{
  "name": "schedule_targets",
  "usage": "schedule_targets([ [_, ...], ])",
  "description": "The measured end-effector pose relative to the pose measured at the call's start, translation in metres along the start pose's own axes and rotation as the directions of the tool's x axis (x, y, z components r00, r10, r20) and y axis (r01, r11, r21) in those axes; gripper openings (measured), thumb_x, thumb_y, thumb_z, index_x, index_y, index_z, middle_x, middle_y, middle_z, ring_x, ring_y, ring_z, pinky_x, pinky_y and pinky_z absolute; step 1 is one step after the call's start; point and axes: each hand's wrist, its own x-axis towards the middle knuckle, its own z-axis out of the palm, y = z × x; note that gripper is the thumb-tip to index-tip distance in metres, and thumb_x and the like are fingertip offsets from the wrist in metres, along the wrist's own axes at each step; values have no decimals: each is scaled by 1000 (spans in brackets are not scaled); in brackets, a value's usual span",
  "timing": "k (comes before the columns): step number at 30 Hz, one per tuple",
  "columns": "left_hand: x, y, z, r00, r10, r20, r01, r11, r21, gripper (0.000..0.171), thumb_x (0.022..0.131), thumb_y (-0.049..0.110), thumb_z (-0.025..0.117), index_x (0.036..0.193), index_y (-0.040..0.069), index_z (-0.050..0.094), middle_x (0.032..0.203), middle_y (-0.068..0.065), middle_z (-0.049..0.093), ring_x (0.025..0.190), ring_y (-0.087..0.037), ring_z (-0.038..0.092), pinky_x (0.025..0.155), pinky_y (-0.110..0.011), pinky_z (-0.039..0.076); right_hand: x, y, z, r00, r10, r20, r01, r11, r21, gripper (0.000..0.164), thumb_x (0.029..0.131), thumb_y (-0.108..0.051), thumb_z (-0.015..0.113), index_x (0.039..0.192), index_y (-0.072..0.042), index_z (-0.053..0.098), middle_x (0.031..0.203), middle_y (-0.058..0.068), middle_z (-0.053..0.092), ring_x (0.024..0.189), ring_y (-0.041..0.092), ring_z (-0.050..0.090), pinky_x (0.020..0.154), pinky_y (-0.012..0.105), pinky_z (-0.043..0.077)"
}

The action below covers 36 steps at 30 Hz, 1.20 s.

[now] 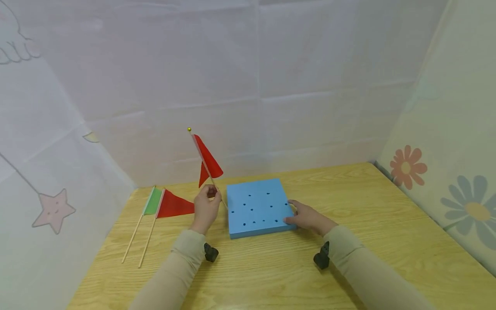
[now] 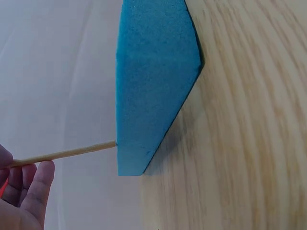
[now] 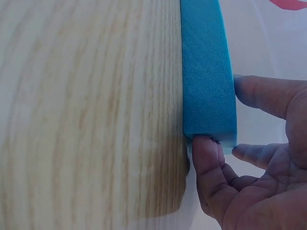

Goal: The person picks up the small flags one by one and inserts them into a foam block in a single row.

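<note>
My left hand (image 1: 206, 206) pinches the wooden stick of a red flag (image 1: 208, 158) topped with a gold bead. The stick leans left, and its lower end meets the top of a blue foam board (image 1: 257, 196) near the left edge. In the left wrist view, thumb and fingers grip the stick (image 2: 81, 151) beside the board's side face (image 2: 151, 96). My right hand (image 1: 308, 216) holds the board's right edge, thumb on the top face and other fingers against the side. Several small dark holes (image 1: 252, 209) dot the board's top.
To the left on the wooden table (image 1: 263, 271) lie a green flag (image 1: 153, 201) and another red flag (image 1: 174, 204), their sticks pointing toward the near side. A pale cloth backdrop (image 1: 294, 120) hangs behind, and a flower-printed cloth (image 1: 457, 172) borders the right.
</note>
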Motion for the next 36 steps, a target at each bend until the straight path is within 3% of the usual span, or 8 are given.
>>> schedule_targets([
  [4,0,2,4,1000,22,-1,-22,1000,-12,9,99,2,62,105,-4,65,98,-16,67,98,-35,67,77,-38,61,0,-2,-1,1000,6,-3,-6,1000,4,85,97,-27,73,160,5,25,146,41,42,136,53,43,105,60,43],
  [15,-2,8,7,999,43,20,-42,999,-33,7,99,-1,61,104,-4,65,97,-16,66,97,-34,68,76,-36,61,3,-3,-1,1000,2,-12,-2,1000,6,83,98,-23,72,160,5,25,147,41,42,137,53,42,105,61,42],
  [22,-3,4,9,995,90,43,-92,995,49,8,99,1,62,105,-3,65,97,-15,67,98,-34,66,81,-44,60,5,-3,2,1000,2,-18,-2,1000,-12,82,99,-23,70,160,5,24,149,39,42,137,51,44,105,60,43],
  [25,-6,1,10,995,80,61,-84,994,74,9,99,2,63,105,-3,65,98,-14,67,99,-34,65,85,-47,59,5,-4,7,1000,-1,-11,1,1000,-16,82,100,-23,70,160,6,23,148,38,44,136,50,45,104,59,44],
  [36,-7,-6,13,991,104,81,-113,987,111,12,98,1,62,107,-7,65,97,-14,68,97,-35,66,84,-49,59,4,-7,10,1000,-2,-16,1,999,-32,81,99,-22,70,159,7,24,147,36,46,134,48,48,104,58,44],
])
